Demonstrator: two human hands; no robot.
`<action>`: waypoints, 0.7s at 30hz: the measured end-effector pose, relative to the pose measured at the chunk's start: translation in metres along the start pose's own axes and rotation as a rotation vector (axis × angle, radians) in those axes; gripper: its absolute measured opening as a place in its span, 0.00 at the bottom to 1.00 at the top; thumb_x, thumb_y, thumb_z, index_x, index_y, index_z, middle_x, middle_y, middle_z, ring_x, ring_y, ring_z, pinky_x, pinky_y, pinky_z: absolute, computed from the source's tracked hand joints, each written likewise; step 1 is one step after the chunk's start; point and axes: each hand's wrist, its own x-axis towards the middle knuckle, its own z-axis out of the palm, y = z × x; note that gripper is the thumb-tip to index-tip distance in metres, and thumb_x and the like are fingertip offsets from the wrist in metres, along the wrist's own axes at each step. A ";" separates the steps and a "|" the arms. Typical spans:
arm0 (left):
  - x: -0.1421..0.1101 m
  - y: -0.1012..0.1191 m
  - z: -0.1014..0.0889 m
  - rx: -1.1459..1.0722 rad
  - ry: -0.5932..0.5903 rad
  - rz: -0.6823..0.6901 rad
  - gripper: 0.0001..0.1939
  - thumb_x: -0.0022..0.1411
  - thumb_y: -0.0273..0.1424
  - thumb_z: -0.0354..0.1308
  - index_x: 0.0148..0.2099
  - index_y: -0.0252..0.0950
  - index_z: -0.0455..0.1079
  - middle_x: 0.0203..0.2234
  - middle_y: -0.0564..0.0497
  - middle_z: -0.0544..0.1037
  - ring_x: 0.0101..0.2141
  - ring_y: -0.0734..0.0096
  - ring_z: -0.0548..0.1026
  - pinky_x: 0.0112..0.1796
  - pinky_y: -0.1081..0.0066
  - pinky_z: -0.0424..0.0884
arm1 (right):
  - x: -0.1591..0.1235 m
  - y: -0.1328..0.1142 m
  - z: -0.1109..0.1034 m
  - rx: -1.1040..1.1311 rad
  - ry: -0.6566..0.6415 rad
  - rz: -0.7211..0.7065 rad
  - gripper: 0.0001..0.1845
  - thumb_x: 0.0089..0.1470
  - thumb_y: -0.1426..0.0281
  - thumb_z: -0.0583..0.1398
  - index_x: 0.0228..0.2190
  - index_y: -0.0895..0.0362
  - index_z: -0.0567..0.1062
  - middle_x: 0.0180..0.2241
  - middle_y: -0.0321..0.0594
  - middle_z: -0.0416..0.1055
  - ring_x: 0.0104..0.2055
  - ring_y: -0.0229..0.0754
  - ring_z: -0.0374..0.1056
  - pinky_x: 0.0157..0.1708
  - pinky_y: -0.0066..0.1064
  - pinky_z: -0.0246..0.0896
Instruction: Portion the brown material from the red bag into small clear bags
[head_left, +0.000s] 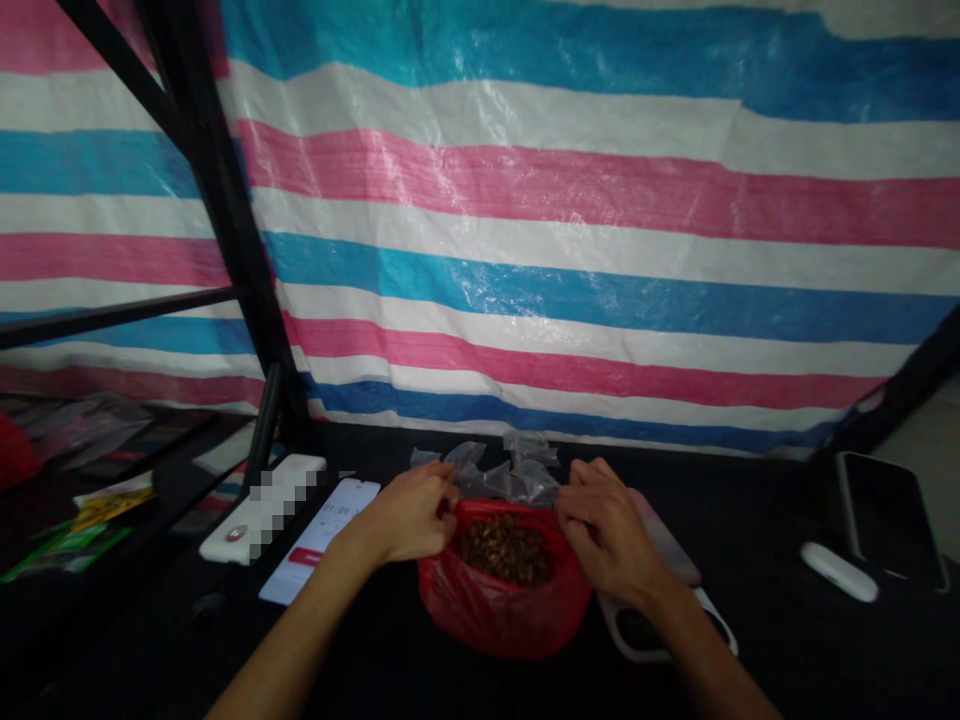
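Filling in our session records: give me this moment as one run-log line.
left hand: at rim of red plastic bag | right hand: at opposite rim | inside: dark brown pieces | behind: crumpled clear plastic

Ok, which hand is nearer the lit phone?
Left: the left hand is just right of the lit phone, at the red bag rim; the right hand is farther, on the bag's other side.

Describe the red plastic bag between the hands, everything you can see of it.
The red plastic bag is thin, glossy and crumpled, and sits on a black table top. Its mouth is open, showing a heap of dark brown pieces. The left hand and right hand hold its rim at either side, and crumpled clear plastic rises just behind it.
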 end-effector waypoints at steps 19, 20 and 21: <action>-0.057 0.046 -0.005 0.122 -0.041 -0.093 0.13 0.65 0.25 0.46 0.40 0.34 0.73 0.35 0.44 0.82 0.39 0.56 0.80 0.51 0.52 0.66 | 0.031 -0.036 -0.030 0.029 -0.496 0.061 0.10 0.51 0.78 0.53 0.22 0.56 0.71 0.24 0.34 0.74 0.26 0.37 0.66 0.27 0.30 0.44; -0.057 0.049 -0.009 0.141 -0.014 -0.098 0.13 0.64 0.24 0.46 0.40 0.34 0.73 0.37 0.43 0.81 0.39 0.55 0.79 0.50 0.52 0.67 | 0.033 -0.041 -0.034 -0.087 -0.540 0.048 0.10 0.51 0.77 0.54 0.25 0.55 0.73 0.26 0.35 0.76 0.27 0.38 0.68 0.27 0.30 0.42; -0.058 0.052 -0.014 0.156 0.010 -0.102 0.12 0.63 0.24 0.47 0.40 0.34 0.73 0.38 0.42 0.81 0.40 0.55 0.79 0.50 0.52 0.67 | 0.035 -0.045 -0.038 -0.183 -0.568 0.036 0.09 0.52 0.76 0.55 0.27 0.55 0.75 0.28 0.37 0.78 0.27 0.39 0.69 0.27 0.31 0.41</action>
